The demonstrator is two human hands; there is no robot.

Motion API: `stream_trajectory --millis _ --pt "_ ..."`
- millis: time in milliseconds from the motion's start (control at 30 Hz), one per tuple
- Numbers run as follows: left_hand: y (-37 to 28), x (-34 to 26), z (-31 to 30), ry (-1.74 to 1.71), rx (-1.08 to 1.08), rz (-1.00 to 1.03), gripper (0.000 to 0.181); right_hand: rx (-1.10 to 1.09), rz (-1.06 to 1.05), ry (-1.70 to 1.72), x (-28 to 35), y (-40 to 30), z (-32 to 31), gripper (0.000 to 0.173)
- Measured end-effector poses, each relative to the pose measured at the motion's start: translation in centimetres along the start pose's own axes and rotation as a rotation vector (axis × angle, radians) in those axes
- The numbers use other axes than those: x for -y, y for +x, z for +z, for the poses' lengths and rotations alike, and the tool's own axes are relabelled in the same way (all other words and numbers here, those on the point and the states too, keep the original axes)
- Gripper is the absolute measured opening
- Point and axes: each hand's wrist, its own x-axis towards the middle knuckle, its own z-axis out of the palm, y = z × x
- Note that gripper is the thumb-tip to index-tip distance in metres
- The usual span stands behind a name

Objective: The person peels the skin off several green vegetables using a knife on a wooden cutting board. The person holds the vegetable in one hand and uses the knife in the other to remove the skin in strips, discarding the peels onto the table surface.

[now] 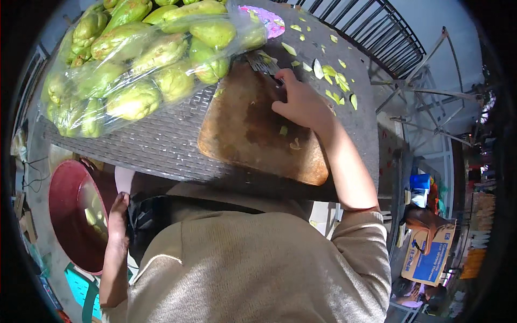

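Note:
My right hand is over the far part of a worn brown cutting board. Its index finger touches or overlaps a metal utensil, whose handle is hidden; the thumb stands apart, so the grip is unclear. Down at the left, below the table edge, my left hand is beside a dark red tub. Pale peeled pieces lie in the tub. The left fingertips meet a pale flat object, but whether they grip it is hidden. Green chayotes fill a clear plastic bag left of the board.
The woven-top table carries green peels right of the board. A pink patterned item lies behind the bag. Black metal railing and a metal frame stand beyond. A cardboard box and a turquoise crate are lower down.

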Motion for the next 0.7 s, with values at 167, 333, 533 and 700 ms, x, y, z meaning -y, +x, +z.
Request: stream_trajectory --millis 167,333,533,700 --pt "2.4 0.1 -0.1 0.544 0.066 0.062 0.041 0.037 0.100 -0.114 0.7 -0.3 -0.1 0.051" --pt "3.4 -2.5 -2.0 0.790 0.166 0.162 0.037 0.074 0.118 -0.109 0.1 0.1 0.1 0.050" --pt "3.5 -4.0 -1.5 0.698 0.241 0.280 0.028 0.017 0.071 -0.058 -1.4 -0.4 0.3 0.048" --pt "2.1 -0.8 1.4 0.679 0.220 0.320 0.021 0.017 0.060 -0.058 -1.5 -0.3 0.8 0.050"
